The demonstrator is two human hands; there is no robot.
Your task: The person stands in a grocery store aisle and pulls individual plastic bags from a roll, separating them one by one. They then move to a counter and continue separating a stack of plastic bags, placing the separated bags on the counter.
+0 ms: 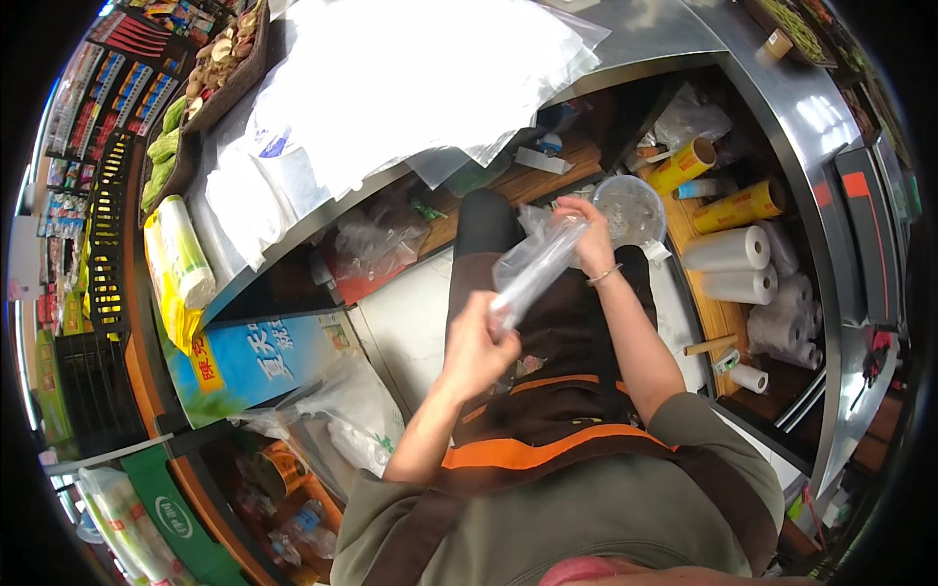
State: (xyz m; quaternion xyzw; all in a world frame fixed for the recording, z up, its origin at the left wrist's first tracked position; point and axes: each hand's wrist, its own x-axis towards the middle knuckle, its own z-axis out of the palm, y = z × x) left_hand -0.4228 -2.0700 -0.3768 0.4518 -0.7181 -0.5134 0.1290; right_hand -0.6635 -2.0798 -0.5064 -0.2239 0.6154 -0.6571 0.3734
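Observation:
A roll or folded bundle of clear plastic bags (538,272) lies slantwise between my hands, above the lap of my dark apron (564,351). Its lower end is gripped by my left hand (476,348), with fingers curled around it. At the upper end, my right hand (588,233) pinches the plastic, and a loose flap of film hangs off to the left. Just beyond my right hand stands a round clear plastic tub (630,209); I cannot make out what it holds.
White plastic sheets (410,80) cover the steel counter (659,33) ahead. Yellow film rolls (736,206) and clear bag rolls (729,249) lie on a wooden shelf at right. Baskets of vegetables (165,150) stand at left, near a bag roll in yellow packaging (172,271). A crumpled bag (359,410) lies lower left.

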